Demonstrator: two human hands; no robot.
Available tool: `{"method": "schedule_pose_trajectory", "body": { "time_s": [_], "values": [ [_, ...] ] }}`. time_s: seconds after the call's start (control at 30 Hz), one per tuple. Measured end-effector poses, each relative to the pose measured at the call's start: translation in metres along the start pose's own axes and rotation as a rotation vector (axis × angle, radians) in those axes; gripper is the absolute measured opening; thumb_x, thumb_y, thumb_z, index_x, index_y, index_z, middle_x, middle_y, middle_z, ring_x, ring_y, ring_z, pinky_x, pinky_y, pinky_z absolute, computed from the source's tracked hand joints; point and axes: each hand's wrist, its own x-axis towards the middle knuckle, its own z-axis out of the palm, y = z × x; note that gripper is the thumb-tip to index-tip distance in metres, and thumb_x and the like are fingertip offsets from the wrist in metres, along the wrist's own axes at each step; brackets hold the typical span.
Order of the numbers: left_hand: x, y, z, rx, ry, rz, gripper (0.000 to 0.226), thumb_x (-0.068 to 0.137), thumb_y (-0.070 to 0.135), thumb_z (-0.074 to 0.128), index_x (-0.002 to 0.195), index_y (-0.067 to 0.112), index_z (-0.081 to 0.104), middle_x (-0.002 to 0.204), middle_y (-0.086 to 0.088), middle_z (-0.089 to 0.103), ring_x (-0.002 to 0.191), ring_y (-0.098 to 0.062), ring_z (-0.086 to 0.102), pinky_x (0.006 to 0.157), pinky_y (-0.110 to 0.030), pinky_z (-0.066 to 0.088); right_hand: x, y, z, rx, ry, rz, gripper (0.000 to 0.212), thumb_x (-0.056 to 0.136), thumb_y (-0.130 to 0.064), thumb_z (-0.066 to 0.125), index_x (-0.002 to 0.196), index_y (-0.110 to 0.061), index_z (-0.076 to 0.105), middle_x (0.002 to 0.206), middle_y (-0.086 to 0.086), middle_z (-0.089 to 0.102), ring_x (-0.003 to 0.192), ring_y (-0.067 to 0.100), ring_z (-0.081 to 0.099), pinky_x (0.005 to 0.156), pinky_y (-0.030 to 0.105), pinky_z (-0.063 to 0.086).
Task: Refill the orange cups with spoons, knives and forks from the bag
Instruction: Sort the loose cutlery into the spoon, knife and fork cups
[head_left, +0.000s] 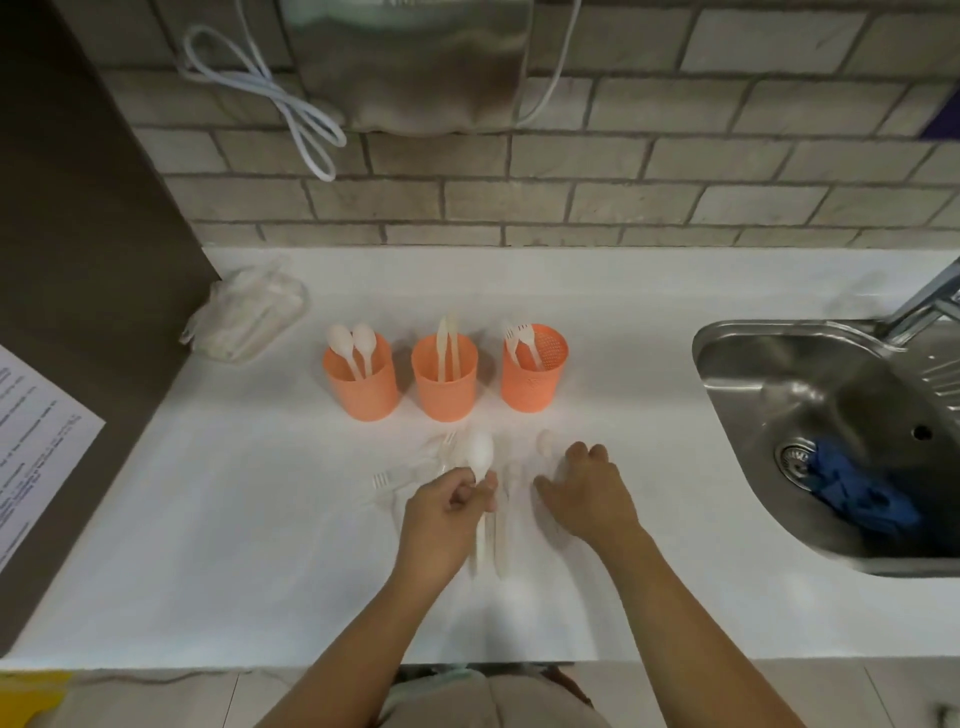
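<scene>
Fingers of our left hand (444, 512) pinch a spoon (480, 457), bowl up, just above the worktop (234, 519). Our right hand (589, 496) rests with fingers spread, tips down, amid loose cutlery (410, 474). Behind stand three cups (444, 384); the bag (249, 317) lies back left.

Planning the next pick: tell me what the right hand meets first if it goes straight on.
Probably the loose white spoon lying just beyond the right hand; past it stands the fork cup. Depth is unclear.
</scene>
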Motion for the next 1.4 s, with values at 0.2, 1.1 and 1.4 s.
{"method": "schedule_pose_trajectory", "body": {
  "time_s": [0.2, 1.1, 1.4],
  "values": [
    [0.003, -0.013, -0.001, -0.106, 0.055, -0.154, 0.023, 0.105, 0.033, 0.055, 0.095, 0.015, 0.066, 0.074, 0.003, 0.060, 0.071, -0.015, 0.059, 0.071, -0.032, 0.051, -0.004, 0.003, 0.019, -0.109, 0.024, -0.005, 0.014, 0.101, -0.014, 0.046, 0.108, -0.005, 0.054, 0.104, 0.012, 0.064, 0.094, 0.031, 0.064, 0.069, 0.031, 0.040],
    [0.014, -0.008, -0.047, -0.399, 0.055, -0.225, 0.027, 0.087, 0.044, 0.079, 0.082, 0.017, 0.083, 0.085, -0.003, 0.079, 0.093, -0.015, 0.072, 0.095, -0.037, 0.050, 0.005, -0.042, 0.040, -0.068, -0.038, -0.037, 0.037, 0.094, -0.006, 0.047, 0.130, -0.014, 0.050, 0.118, 0.011, 0.043, 0.092, 0.038, 0.065, 0.078, 0.039, 0.053],
    [0.021, -0.009, -0.056, -0.399, -0.025, -0.266, 0.024, 0.095, 0.035, 0.073, 0.090, 0.013, 0.080, 0.086, -0.004, 0.076, 0.078, -0.015, 0.065, 0.076, -0.030, 0.056, 0.000, -0.031, 0.046, 0.056, 0.191, 0.078, 0.011, 0.100, -0.011, 0.039, 0.110, -0.014, 0.040, 0.106, 0.009, 0.043, 0.073, 0.032, 0.054, 0.064, 0.041, 0.045]
  ]
}}
